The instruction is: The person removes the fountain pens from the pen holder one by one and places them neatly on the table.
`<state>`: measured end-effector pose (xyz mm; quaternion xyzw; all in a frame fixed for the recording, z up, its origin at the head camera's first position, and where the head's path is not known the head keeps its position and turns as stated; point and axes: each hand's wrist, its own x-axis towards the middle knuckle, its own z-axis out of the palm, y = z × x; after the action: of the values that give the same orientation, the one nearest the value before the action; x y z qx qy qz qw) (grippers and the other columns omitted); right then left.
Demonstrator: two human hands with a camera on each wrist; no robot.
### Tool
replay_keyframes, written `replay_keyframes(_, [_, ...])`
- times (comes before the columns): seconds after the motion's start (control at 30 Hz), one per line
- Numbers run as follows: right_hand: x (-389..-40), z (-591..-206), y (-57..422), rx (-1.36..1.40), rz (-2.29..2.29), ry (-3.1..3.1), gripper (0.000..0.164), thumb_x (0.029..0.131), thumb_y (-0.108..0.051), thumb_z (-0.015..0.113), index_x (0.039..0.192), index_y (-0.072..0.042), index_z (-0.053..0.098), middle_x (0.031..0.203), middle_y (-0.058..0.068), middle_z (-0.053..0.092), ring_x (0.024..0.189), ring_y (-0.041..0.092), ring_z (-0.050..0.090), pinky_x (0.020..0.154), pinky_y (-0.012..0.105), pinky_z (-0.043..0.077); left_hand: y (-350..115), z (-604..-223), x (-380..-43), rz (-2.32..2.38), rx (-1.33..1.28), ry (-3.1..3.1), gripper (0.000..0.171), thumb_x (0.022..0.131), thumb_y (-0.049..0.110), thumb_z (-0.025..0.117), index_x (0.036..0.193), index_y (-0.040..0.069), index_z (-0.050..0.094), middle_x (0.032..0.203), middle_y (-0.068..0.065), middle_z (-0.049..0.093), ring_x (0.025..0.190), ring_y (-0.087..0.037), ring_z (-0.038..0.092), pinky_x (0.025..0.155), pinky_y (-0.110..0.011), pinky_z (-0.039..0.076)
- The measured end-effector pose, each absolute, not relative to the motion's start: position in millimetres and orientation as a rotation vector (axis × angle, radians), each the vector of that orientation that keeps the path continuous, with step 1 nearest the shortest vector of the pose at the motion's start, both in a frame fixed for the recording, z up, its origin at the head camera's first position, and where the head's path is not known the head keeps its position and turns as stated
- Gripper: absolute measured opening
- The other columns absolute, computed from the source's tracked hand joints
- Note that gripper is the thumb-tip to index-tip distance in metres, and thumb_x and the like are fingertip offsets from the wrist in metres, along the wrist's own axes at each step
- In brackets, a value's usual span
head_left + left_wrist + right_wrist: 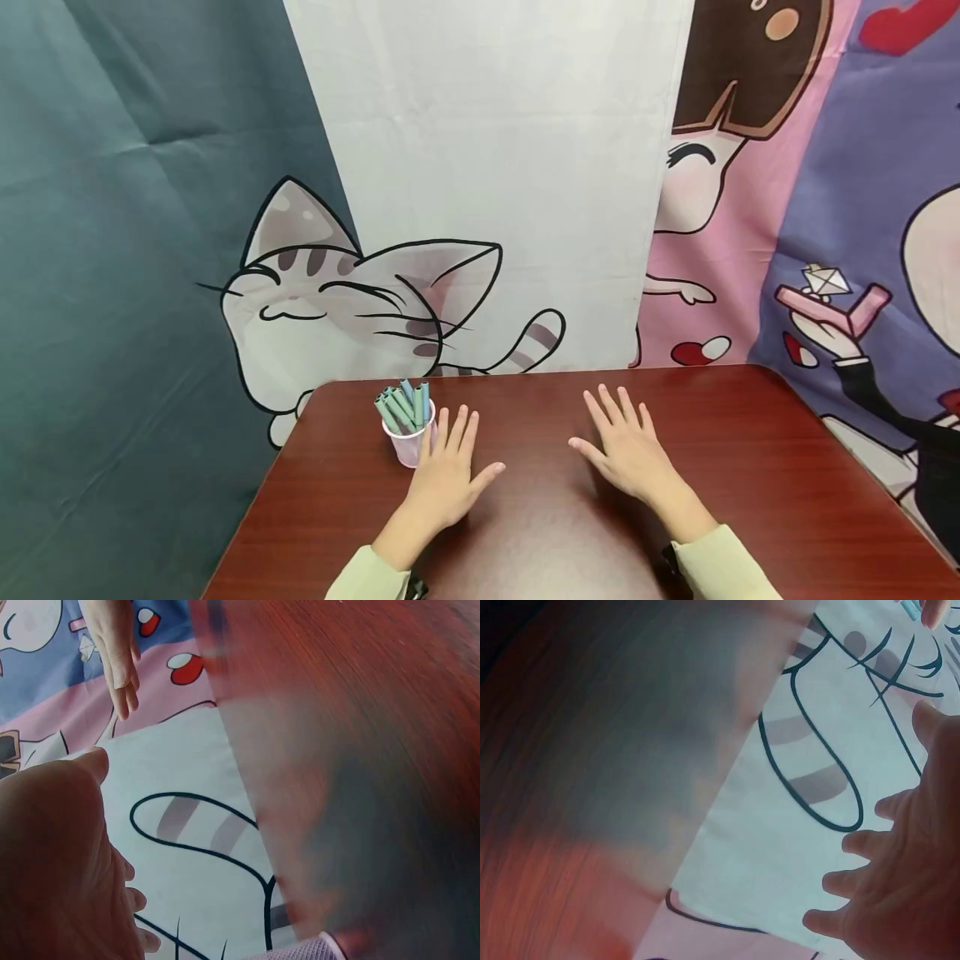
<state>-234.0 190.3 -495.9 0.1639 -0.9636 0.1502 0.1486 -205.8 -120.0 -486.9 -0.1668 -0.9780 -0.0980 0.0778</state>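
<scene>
My left hand (444,483) is held palm down above the table with its fingers spread, holding nothing. Just beyond its fingers, on the left, stands a small pinkish-white mesh cup (406,448) with several green and blue tubes (402,407) upright in it; the left fingers overlap the cup's right side in the head view. On the other side, my right hand (630,454) is likewise spread palm down and holds nothing. A strip of the cup's mesh rim (319,948) shows at the bottom of the left wrist view.
The reddish-brown wooden table (540,517) has rounded far corners and reflects light. Behind it hang printed cloths: a cat drawing (337,317) on white and teal, and cartoon figures on pink and purple (825,208) at the right. Light green sleeves (723,562) cover both forearms.
</scene>
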Motion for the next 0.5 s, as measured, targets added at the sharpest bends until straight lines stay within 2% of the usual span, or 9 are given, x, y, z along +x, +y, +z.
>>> replay_keyframes(0.17, [-235.0, -491.9, 182.3, 0.489, 0.467, -2.728, 0.081, 0.096, -0.055, 0.061, 0.158, -0.009, 0.035, 0.161, 0.021, 0.034, 0.150, 0.047, 0.020, 0.114, 0.071, 0.016, -130.6, -484.2, -200.4, -0.323, -0.511, -2.891, 0.088, 0.099, 0.067, 0.043, 0.163, 0.011, 0.021, 0.169, -0.011, 0.019, 0.156, -0.039, 0.007, 0.123, -0.059, 0.010])
replay_keyframes(0.5, [-236.4, -491.9, 168.3, 0.512, 0.481, -2.724, 0.080, 0.097, -0.055, 0.060, 0.158, -0.009, 0.036, 0.162, 0.021, 0.033, 0.150, 0.048, 0.021, 0.114, 0.072, 0.018, -154.5, -484.4, -188.3, -0.328, -0.438, -2.857, 0.089, 0.098, 0.069, 0.042, 0.160, 0.007, 0.026, 0.167, -0.013, 0.024, 0.154, -0.040, 0.014, 0.121, -0.060, 0.014])
